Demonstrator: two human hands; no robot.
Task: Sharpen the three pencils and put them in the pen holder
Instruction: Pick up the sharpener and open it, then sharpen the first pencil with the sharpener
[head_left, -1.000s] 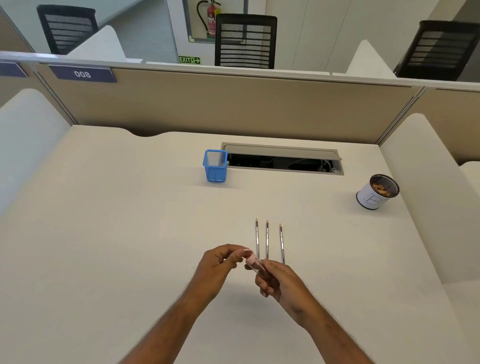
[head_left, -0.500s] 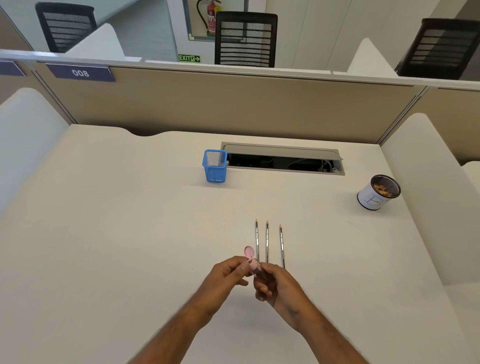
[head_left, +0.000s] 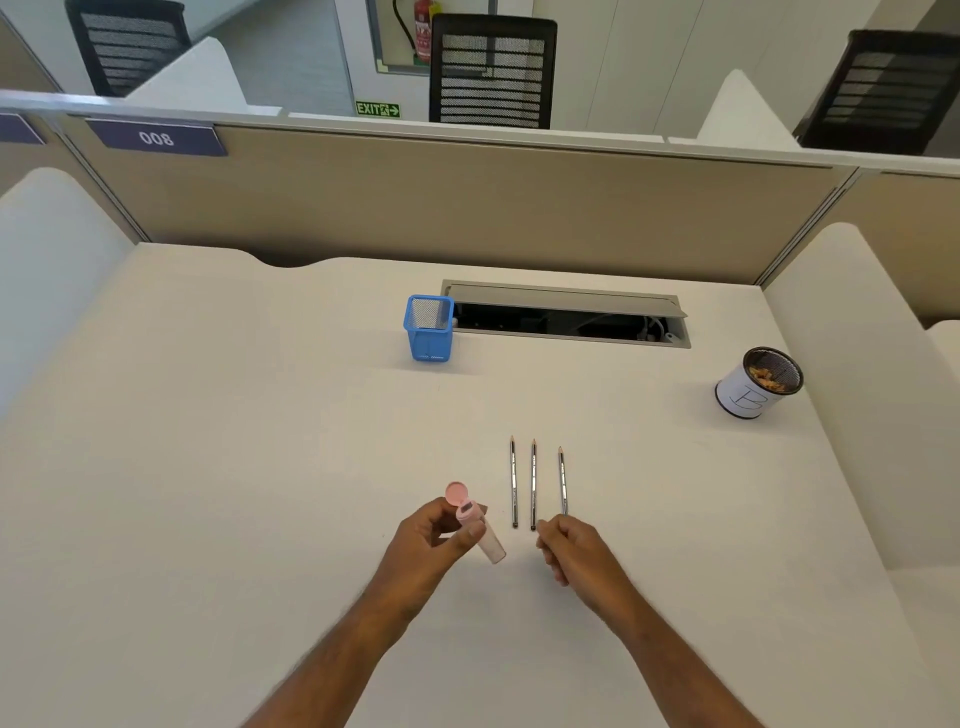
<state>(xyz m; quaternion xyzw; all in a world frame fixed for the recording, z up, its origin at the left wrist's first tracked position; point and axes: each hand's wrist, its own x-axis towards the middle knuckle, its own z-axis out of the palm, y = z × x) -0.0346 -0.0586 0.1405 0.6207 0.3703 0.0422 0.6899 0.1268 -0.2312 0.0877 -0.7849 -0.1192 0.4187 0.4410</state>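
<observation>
Three grey pencils lie side by side on the white desk, tips pointing away: the left pencil (head_left: 513, 483), the middle pencil (head_left: 533, 483) and the right pencil (head_left: 562, 480). My left hand (head_left: 423, 548) grips a pink tube-shaped sharpener (head_left: 475, 527) with its round lid (head_left: 456, 492) flipped open, just left of the pencils. My right hand (head_left: 576, 551) rests at the pencils' near ends, fingers loosely curled, covering the near end of the right pencil without lifting it. The blue mesh pen holder (head_left: 428, 332) stands empty further back on the desk.
A white cup (head_left: 748, 397) with a dark mesh rim and pencil shavings inside stands at the right. An open cable hatch (head_left: 566, 304) lies right of the pen holder. Beige partitions (head_left: 467, 208) wall the desk at the back and sides.
My hands have come apart. The left hand carried the sharpener to the left with its lid now flipped open. The right hand let go of it and moved to the pencils' near ends.
</observation>
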